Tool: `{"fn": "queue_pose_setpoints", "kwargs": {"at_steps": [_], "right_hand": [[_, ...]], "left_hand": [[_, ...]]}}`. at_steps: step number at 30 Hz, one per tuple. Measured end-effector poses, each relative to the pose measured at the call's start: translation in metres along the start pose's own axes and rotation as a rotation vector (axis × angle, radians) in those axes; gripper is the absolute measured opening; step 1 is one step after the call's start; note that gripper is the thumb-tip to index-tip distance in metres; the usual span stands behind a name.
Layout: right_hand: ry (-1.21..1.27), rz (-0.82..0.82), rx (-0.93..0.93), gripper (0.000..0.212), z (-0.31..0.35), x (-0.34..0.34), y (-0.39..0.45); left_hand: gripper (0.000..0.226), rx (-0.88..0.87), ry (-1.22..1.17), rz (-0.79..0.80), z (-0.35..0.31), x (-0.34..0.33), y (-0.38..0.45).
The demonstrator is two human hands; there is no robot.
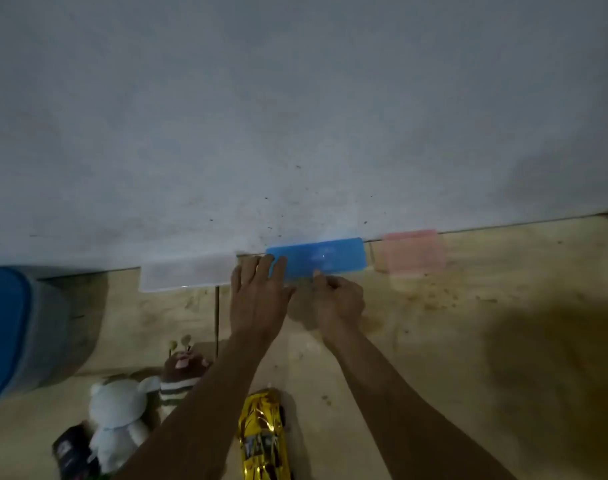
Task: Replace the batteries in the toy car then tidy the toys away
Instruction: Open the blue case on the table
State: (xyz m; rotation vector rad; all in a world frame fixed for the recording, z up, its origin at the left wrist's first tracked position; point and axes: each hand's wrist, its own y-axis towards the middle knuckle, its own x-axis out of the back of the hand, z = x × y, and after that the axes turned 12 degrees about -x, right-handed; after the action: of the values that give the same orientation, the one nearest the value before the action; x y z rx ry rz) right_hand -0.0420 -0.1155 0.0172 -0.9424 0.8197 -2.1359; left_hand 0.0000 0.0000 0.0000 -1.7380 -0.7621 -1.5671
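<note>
I am working at the blue plastic case (318, 258), which is lying on the floor (469, 341) against the foot of the wall (295, 98). My left hand (259, 296) is lying flat with fingers spread and straight, the fingertips pressing on the left end of the case. My right hand (337, 296) is curled, its thumb and forefinger pinching at the near edge of the case; whether they are gripping the lid or a small item there, I cannot tell. Both forearms are reaching straight out from me toward the case.

The gold toy car (262, 434) is sitting on the floor well short of the case, close to me, between my forearms and untouched. The white plush bear (117, 414) and the brown striped plush (183, 372) are lying left of the car. A clear case (188, 275) is sitting just left of the blue case, a pink one (411, 252) just to its right.

Risks, in my judgement: the light is poor, so I could misjudge the latch; if my left hand is pressing too lightly, the case could skid along the wall; if it is holding batteries, a sudden pop-open could scatter them across the floor.
</note>
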Motion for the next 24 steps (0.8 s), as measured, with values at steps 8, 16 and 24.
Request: {"fn": "queue_pose_setpoints", "kwargs": {"at_steps": [8, 16, 24], "right_hand": [[0.320, -0.003, -0.249, 0.029, 0.004, -0.027, 0.016], [0.439, 0.163, -0.350, 0.024, 0.005, -0.014, 0.022], [0.408, 0.173, -0.324, 0.026, 0.007, -0.008, 0.019]], "left_hand": [[0.051, -0.074, 0.100, -0.085, 0.018, -0.020, 0.018], [0.043, -0.099, 0.226, -0.151, 0.014, -0.027, 0.027], [0.043, -0.123, 0.240, -0.138, 0.016, -0.024, 0.028]]}}
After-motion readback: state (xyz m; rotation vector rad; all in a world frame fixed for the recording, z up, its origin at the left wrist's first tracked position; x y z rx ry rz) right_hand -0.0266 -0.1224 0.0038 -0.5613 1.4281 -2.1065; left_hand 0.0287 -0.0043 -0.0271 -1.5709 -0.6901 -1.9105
